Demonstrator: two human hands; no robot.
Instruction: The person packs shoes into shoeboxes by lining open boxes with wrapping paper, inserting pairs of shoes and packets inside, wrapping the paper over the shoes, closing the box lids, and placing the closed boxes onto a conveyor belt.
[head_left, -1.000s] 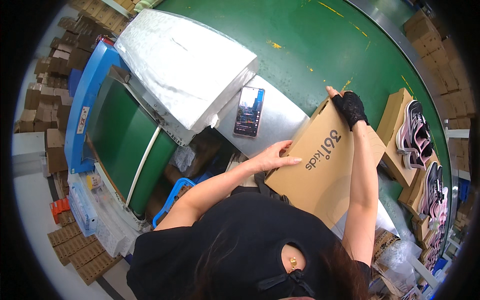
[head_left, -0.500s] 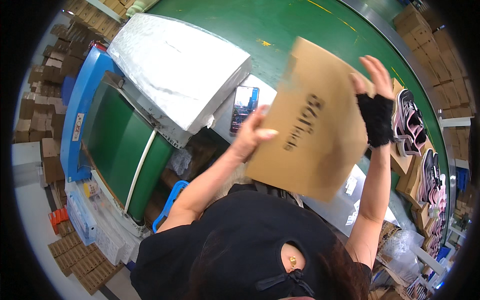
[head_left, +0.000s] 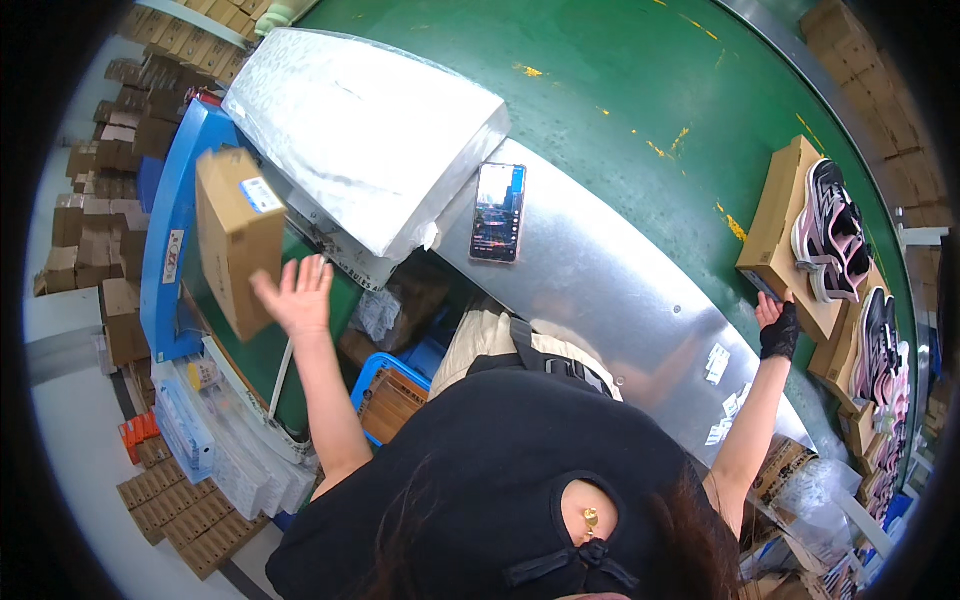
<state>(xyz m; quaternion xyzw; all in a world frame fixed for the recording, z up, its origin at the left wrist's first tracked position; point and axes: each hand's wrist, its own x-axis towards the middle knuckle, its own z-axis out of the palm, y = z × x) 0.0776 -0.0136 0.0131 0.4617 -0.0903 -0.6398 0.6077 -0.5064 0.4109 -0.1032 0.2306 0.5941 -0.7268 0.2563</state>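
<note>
At the left, a closed brown cardboard shoebox (head_left: 243,245) with a white and blue label stands tilted over a green conveyor belt (head_left: 268,365). My left hand (head_left: 302,298) is open beside it, fingers spread. One finger overlaps the box's near edge; I cannot tell whether it touches. Far to the right, my right hand (head_left: 777,328), in a black fingerless glove, is at the near corner of another shoebox (head_left: 775,225). Its fingers look stretched out against the cardboard. On that box rest black and pink sneakers (head_left: 832,232).
A phone (head_left: 498,215) lies on the metal table (head_left: 600,255) beside a large white-wrapped machine cover (head_left: 365,125). More sneakers (head_left: 875,345) on boxes line the right side. White labels (head_left: 717,363) stick to the table. A blue basket (head_left: 390,390) sits below, near my waist.
The shoebox that was between both hands is now at the left over the conveyor, out of my right hand. My left hand has opened and moved left; my right hand has dropped to the sneaker box.
</note>
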